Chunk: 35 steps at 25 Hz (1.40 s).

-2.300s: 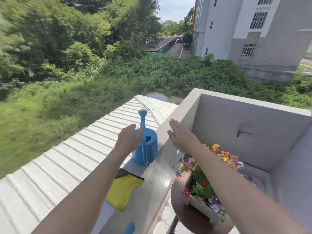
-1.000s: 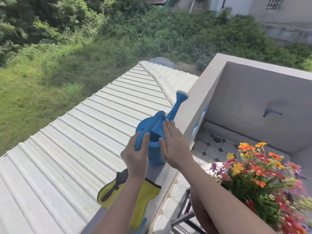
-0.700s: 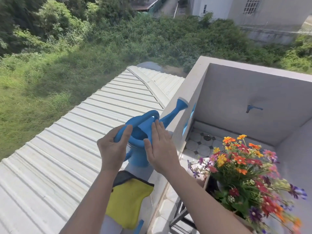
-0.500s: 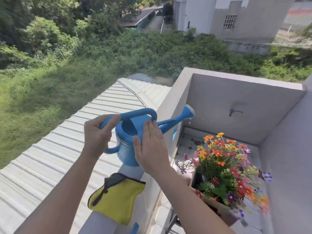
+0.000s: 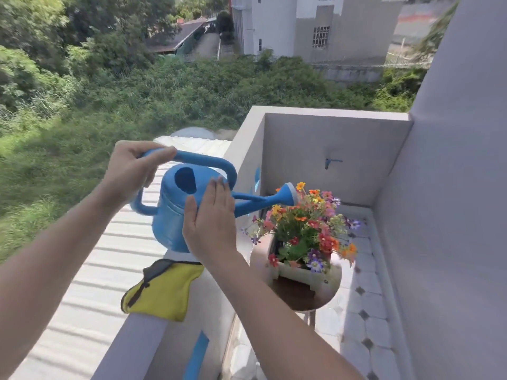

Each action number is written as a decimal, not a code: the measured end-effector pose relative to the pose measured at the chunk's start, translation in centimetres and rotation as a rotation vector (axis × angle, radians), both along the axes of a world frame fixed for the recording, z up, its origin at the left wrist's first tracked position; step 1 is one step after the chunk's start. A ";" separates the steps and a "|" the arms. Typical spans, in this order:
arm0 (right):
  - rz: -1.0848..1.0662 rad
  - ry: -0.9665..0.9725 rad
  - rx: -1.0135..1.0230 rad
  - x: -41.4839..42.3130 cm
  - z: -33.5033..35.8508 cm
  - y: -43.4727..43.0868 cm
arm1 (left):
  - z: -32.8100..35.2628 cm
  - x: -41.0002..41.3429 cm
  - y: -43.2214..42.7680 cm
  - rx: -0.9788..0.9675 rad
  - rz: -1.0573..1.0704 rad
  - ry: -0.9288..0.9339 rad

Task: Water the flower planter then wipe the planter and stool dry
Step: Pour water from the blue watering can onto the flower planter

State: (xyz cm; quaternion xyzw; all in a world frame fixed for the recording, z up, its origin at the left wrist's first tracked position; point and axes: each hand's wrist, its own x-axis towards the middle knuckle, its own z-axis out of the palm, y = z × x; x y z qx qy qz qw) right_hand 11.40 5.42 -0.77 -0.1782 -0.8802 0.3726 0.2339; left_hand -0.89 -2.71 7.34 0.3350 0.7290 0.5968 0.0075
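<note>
A blue watering can (image 5: 172, 212) hangs in the air above the balcony ledge. My left hand (image 5: 131, 171) grips its top handle. My right hand (image 5: 211, 220) lies flat with straight fingers against the can's side. The spout's rose (image 5: 288, 194) points right and reaches the top of the flowers. The white planter (image 5: 299, 275) full of mixed coloured flowers (image 5: 304, 223) stands on a round brown stool (image 5: 299, 297) on the tiled balcony floor. A yellow cloth (image 5: 164, 292) lies on the ledge below the can.
The grey ledge (image 5: 142, 338) runs from near left toward the far corner, with a white corrugated roof (image 5: 90, 283) beyond it. Grey walls enclose the balcony at back and right. A blue tap (image 5: 332, 161) sticks out of the back wall. Tiled floor (image 5: 365, 319) surrounds the stool.
The watering can has been lifted off the ledge and swung right, so its spout now sits at the flowers. My left hand keeps the handle and my right hand stays flat on its side.
</note>
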 end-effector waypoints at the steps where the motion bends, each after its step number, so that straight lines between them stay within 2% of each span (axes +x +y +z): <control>1: 0.000 -0.001 -0.048 0.0 -0.1 -0.1 | 0.4 0.1 0.3 -0.067 -0.016 0.034; 5: 0.016 0.023 -0.232 -0.5 -0.5 -0.2 | 2.3 0.6 1.8 -0.283 -0.063 0.131; 11: -0.015 0.084 -0.351 -0.7 -0.1 -0.3 | 4.2 1.4 3.5 -0.429 -0.115 0.292; 15: 0.014 0.086 -0.417 -1.2 0.2 -1.5 | 4.6 0.9 2.7 -0.491 -0.130 0.326; 23: -0.011 0.085 -0.475 -1.0 -0.6 -5.0 | 4.3 0.5 0.6 -0.519 -0.215 0.269; 28: -0.095 0.123 -0.443 -0.2 0.0 -3.9 | 4.7 1.6 1.9 -0.490 -0.256 0.270; 35: -0.013 0.121 -0.400 -2.0 2.4 -2.0 | 6.8 0.4 2.1 -0.505 -0.104 0.306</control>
